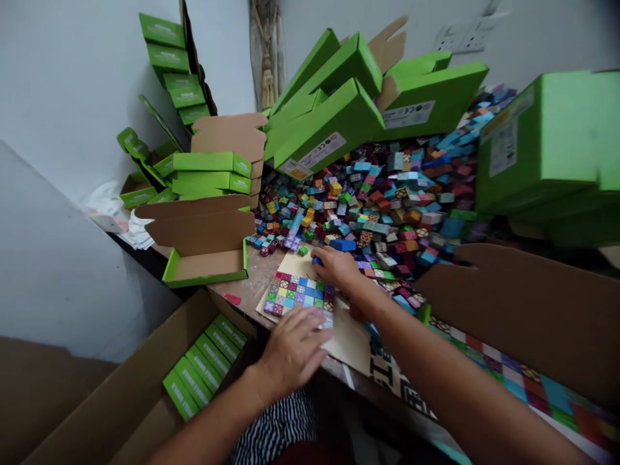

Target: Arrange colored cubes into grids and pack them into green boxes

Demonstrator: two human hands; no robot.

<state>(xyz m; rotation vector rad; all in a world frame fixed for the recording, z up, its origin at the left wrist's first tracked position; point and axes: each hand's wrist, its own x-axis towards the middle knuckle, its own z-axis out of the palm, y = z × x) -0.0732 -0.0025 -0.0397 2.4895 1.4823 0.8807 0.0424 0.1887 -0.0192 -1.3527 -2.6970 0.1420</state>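
Observation:
A patterned grid of small coloured square blocks [300, 292] lies on a cardboard sheet [351, 332] near the table's front edge. My left hand [296, 349] rests at the near edge of the grid, fingers spread, with nothing gripped in them. Just beyond the grid, the fingers of my right hand [336, 268] are closed on a small blue block [317, 261], which they partly cover. A single green block [303, 250] sits beside that hand on the far part of the sheet. Another blue piece [343, 245] lies right behind the knuckles.
A wide heap of mixed blocks [382, 213] covers the back of the table. Green boxes [329, 129] stand behind it, more [537, 148] at the right. An open box [208, 263] sits at the left. Below, a large carton [121, 381] holds several closed green boxes [206, 368].

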